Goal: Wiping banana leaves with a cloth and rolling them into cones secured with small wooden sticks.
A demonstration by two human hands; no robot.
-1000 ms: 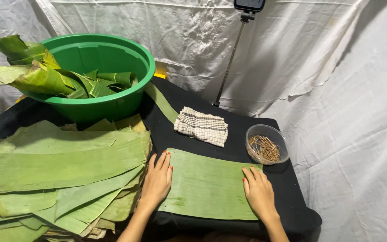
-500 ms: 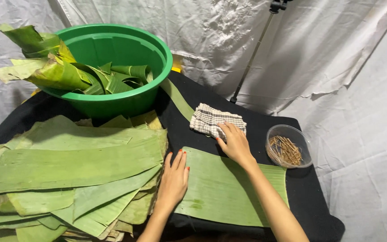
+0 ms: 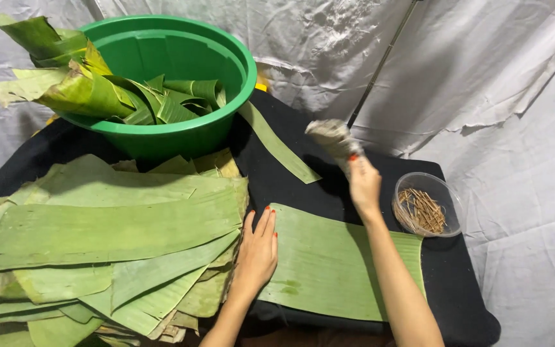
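Note:
My left hand (image 3: 257, 249) lies flat, fingers together, on the left edge of a rectangular banana leaf piece (image 3: 329, 263) spread on the black table. My right hand (image 3: 362, 181) is raised above the table behind that leaf and grips a crumpled checked cloth (image 3: 332, 136), which is blurred with motion. A thick stack of banana leaves (image 3: 97, 238) lies just left of my left hand.
A big green basin (image 3: 187, 122) with folded leaves stands at the back left. A narrow leaf strip (image 3: 277, 144) hangs from it onto the black table (image 3: 464, 302). A clear bowl of small wooden sticks (image 3: 425, 207) sits at the right. White sheets hang behind.
My right hand left the leaf, reached the checked cloth at the back and has lifted it off the table. My left hand stayed on the leaf's left edge.

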